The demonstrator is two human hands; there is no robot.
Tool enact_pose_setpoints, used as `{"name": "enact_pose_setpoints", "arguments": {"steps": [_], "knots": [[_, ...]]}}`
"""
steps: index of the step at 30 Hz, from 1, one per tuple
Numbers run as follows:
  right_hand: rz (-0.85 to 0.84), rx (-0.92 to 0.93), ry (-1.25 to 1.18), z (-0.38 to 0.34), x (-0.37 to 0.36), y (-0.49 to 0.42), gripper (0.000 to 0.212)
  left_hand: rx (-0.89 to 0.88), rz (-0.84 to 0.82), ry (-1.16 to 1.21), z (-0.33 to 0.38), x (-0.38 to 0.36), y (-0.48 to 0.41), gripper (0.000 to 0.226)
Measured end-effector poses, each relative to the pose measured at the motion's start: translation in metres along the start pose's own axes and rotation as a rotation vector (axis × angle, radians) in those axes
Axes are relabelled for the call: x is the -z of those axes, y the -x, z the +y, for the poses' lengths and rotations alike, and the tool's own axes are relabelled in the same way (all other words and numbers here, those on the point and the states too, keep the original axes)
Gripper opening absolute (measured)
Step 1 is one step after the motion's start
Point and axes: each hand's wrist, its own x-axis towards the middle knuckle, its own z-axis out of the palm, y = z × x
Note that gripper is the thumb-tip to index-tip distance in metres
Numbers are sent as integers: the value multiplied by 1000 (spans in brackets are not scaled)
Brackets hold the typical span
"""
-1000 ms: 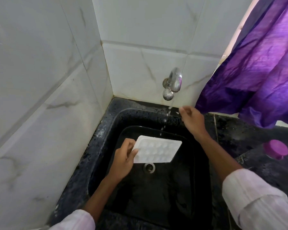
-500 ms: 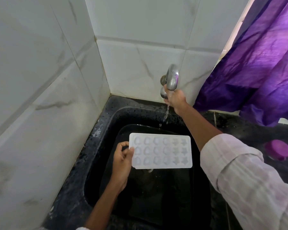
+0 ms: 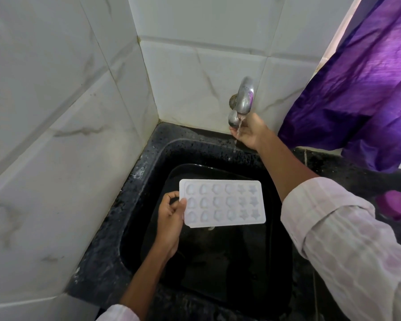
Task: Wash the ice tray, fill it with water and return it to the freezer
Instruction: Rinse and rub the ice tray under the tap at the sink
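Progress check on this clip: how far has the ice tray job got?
Done: water runs from the tap, whose knob the right hand holds. In hand: the left hand holds the ice tray over the sink, in front of the stream, not under it. Left: washing, filling, and the freezer, which is not in view.

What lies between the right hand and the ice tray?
In the head view, only a thin water stream and the black speckled stone sink's bare rim separate the right hand from the white plastic ice tray.
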Motion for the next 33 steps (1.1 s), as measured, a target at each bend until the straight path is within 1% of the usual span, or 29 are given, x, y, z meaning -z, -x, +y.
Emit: {"name": "enact_pose_setpoints", "arguments": {"steps": [2, 4, 6, 8, 11, 14, 17, 18, 20, 22, 23, 25, 26, 27, 29, 33], "knots": [[-11, 23, 89, 11, 6, 12, 38, 12, 16, -6, -1, 0, 3, 10], [64, 87, 209, 30, 13, 34, 39, 17, 35, -21, -3, 0, 6, 11], [102, 141, 239, 55, 25, 65, 24, 20, 58, -35, -5, 1, 9, 12], [102, 197, 277, 83, 46, 97, 13, 30, 91, -43, -7, 3, 12, 12], [97, 324, 504, 122, 82, 135, 10, 60, 122, -50, -9, 6, 21, 12], [46, 438, 782, 146, 104, 165, 13, 77, 146, -28, -13, 8, 32, 13], [-92, 498, 971, 167, 120, 182, 18, 85, 170, -8, -17, 9, 44, 15], [-97, 521, 1000, 172, 126, 187, 21, 84, 176, -4, -18, 10, 49, 15], [-2, 576, 1002, 182, 137, 197, 26, 85, 182, 8, -19, 13, 57, 14], [126, 579, 1008, 189, 147, 204, 34, 93, 183, 22, -19, 17, 64, 14], [168, 524, 1008, 192, 151, 208, 41, 100, 174, 32, -19, 20, 67, 14], [193, 377, 961, 195, 156, 219, 52, 126, 142, 63, -20, 24, 74, 16], [192, 322, 905, 195, 158, 224, 53, 144, 120, 77, -22, 26, 77, 16], [189, 288, 821, 196, 158, 231, 49, 162, 93, 87, -22, 27, 80, 15], [223, 272, 670, 203, 161, 244, 38, 200, 43, 94, -26, 28, 87, 14], [488, 302, 555, 219, 182, 262, 29, 207, -85, 4, -35, 17, 99, 14]]}}
